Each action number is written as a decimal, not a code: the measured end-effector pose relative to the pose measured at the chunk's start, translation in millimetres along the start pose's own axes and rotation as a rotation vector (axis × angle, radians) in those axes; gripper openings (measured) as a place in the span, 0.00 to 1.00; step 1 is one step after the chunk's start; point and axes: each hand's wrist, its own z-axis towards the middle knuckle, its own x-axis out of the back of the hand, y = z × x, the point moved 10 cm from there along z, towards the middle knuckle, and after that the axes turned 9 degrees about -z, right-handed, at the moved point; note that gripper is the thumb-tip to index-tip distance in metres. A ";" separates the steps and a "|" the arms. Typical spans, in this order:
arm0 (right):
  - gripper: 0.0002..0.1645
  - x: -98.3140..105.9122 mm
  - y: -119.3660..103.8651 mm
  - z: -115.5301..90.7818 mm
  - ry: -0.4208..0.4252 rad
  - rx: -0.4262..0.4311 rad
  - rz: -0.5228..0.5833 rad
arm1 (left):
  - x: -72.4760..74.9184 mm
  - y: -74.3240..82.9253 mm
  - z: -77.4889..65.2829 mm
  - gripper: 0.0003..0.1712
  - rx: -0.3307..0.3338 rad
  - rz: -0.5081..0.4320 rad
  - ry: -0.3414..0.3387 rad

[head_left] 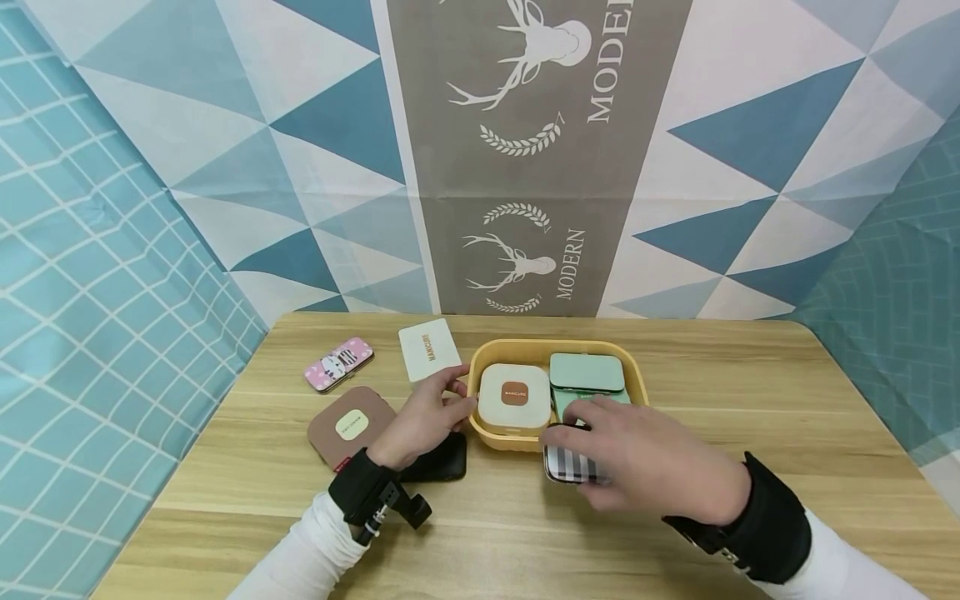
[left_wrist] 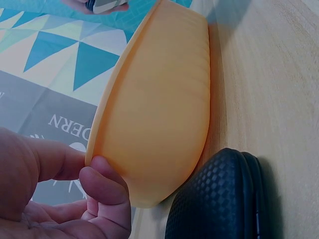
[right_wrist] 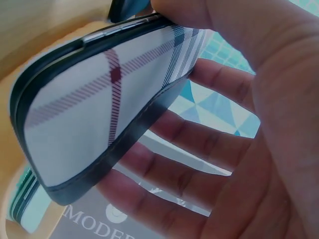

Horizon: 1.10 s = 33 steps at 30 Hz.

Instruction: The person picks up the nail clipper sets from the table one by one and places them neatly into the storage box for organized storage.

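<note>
A plaid manicure case [right_wrist: 75, 119] with dark trim is held by my right hand [head_left: 652, 467], thumb on one edge and fingers on the other. In the head view this case [head_left: 566, 465] is above the table, just in front of the yellow basket [head_left: 510, 442]. My left hand [head_left: 429, 415] pinches the basket's left rim between thumb and finger, as the left wrist view also shows. Inside the basket, a cream square case [head_left: 514, 417] lies on the left. A mint case [head_left: 587, 372] rests on another green case [head_left: 564, 404] on the right, partly hidden by my right hand.
A black textured case [left_wrist: 209, 199] lies below my left hand, close to the basket. Left of it is a brown case [head_left: 330, 429] with a cream oval. Farther back are a pink patterned case [head_left: 339, 364] and a white flat case [head_left: 429, 348]. Patterned cloth [head_left: 517, 208] stands behind the table.
</note>
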 end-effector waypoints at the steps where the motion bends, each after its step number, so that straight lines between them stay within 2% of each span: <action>1: 0.37 0.4 1.7 0.9 0.002 -0.003 0.000 | 0.1 -0.1 -0.1 0.33 0.000 0.000 0.001; 23: 0.36 5.0 30.1 11.4 -0.003 -0.032 0.009 | 0.9 -2.0 -0.2 0.33 0.003 -0.013 0.009; 33: 0.35 -1.2 43.3 13.4 -0.016 -0.055 0.014 | 1.2 -0.8 0.6 0.33 0.008 -0.010 0.019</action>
